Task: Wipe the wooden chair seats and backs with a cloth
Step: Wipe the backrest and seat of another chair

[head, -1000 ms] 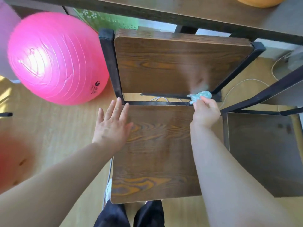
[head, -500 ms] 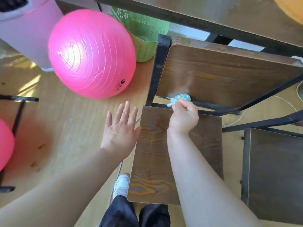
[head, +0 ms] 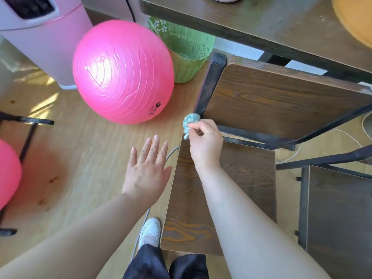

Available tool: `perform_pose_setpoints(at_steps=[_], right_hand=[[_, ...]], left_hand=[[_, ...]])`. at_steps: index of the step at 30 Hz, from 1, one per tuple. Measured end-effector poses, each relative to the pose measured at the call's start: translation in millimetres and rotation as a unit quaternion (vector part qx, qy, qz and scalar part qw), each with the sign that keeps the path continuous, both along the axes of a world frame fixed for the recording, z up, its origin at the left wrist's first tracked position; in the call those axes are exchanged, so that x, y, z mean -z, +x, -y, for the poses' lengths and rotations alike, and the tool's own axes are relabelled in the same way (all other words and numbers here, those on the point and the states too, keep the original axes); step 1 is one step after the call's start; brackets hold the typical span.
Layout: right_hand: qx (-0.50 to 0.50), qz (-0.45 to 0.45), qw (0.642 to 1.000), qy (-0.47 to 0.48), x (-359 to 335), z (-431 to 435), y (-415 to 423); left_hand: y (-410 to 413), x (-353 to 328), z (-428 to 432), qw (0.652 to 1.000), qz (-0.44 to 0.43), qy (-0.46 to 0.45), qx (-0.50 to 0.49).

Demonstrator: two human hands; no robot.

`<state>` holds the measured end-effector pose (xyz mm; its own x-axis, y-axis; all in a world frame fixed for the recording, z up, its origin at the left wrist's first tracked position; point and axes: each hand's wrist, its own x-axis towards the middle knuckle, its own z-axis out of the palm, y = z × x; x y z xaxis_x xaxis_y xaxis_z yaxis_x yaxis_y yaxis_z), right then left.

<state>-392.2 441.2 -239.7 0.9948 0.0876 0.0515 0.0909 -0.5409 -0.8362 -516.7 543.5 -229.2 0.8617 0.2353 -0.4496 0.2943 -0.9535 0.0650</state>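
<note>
A dark wooden chair stands in front of me, its seat [head: 237, 190] below my arms and its back [head: 281, 97] tilted away toward a table. My right hand [head: 205, 141] is shut on a small light-blue cloth [head: 190, 120], bunched at the lower left corner of the back, by the black metal post [head: 209, 87]. My left hand [head: 148, 170] hovers open over the floor just left of the seat's edge, fingers spread, holding nothing. A second wooden chair seat [head: 338, 218] lies at the right.
A big pink exercise ball [head: 122, 71] rests on the wooden floor left of the chair, with a green perforated basket [head: 185, 51] behind it and a pink appliance [head: 40, 37] at far left. The dark table [head: 261, 23] overhangs the chair back. Another pink ball [head: 8, 174] sits at the left edge.
My right hand has dragged the cloth leftward along the bottom of the chair back to its left corner. My left hand has come off the seat to hover left of it.
</note>
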Motion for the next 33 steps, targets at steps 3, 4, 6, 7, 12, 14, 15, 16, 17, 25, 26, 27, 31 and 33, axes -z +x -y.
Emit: perform_pose_setpoints(at_steps=[3, 4, 6, 7, 12, 14, 15, 16, 17, 25, 26, 27, 31, 33], right_hand=[[-0.012, 0.095, 0.995, -0.011, -30.6, 11.8, 5.7], [-0.014, 0.139, 0.990, -0.013, -42.3, 16.8, 10.9], [-0.023, 0.214, 0.976, -0.027, -63.1, 24.8, 24.4], [-0.027, 0.243, 0.969, -0.038, -70.0, 26.7, 31.4], [-0.070, 0.335, 0.933, -0.109, -66.3, 28.1, 43.5], [-0.080, 0.350, 0.925, -0.121, -58.5, 27.6, 42.3], [-0.080, 0.353, 0.924, -0.124, -55.6, 26.5, 41.5], [-0.077, 0.354, 0.923, -0.127, -53.3, 24.7, 41.0], [-0.072, 0.353, 0.924, -0.129, -51.7, 22.7, 40.8], [-0.065, 0.340, 0.932, -0.111, -38.4, 18.8, 39.3], [-0.067, 0.338, 0.932, -0.110, -34.9, 19.2, 38.4], [-0.070, 0.335, 0.933, -0.109, -31.3, 19.6, 37.4], [-0.074, 0.320, 0.938, -0.108, -16.2, 19.8, 33.6], [-0.070, 0.313, 0.941, -0.107, -8.0, 19.6, 31.6]], left_hand=[[0.6, -3.8, -0.4, 1.000, 0.005, -0.003, 0.001], [1.5, -4.7, -1.2, 1.000, 0.006, -0.003, 0.003], [4.8, -6.9, -2.4, 1.000, 0.006, -0.002, 0.005], [7.3, -7.6, -2.6, 1.000, 0.006, -0.004, 0.005], [24.4, -11.0, -2.8, 1.000, 0.025, -0.008, 0.001], [29.3, -11.2, -5.1, 1.000, 0.029, -0.009, 0.000], [30.8, -10.9, -6.5, 1.000, 0.029, -0.009, 0.000], [32.1, -10.2, -7.7, 1.000, 0.028, -0.010, -0.001], [33.1, -9.6, -8.6, 1.000, 0.027, -0.011, -0.002], [38.4, -1.8, -9.9, 0.999, 0.029, -0.021, -0.006], [39.0, -0.1, -9.8, 0.999, 0.027, -0.022, -0.007], [39.5, 1.5, -9.7, 0.999, 0.026, -0.023, -0.007], [40.8, 10.3, -11.6, 0.999, 0.023, -0.022, -0.008], [41.2, 16.0, -13.3, 0.999, 0.022, -0.023, -0.010]])
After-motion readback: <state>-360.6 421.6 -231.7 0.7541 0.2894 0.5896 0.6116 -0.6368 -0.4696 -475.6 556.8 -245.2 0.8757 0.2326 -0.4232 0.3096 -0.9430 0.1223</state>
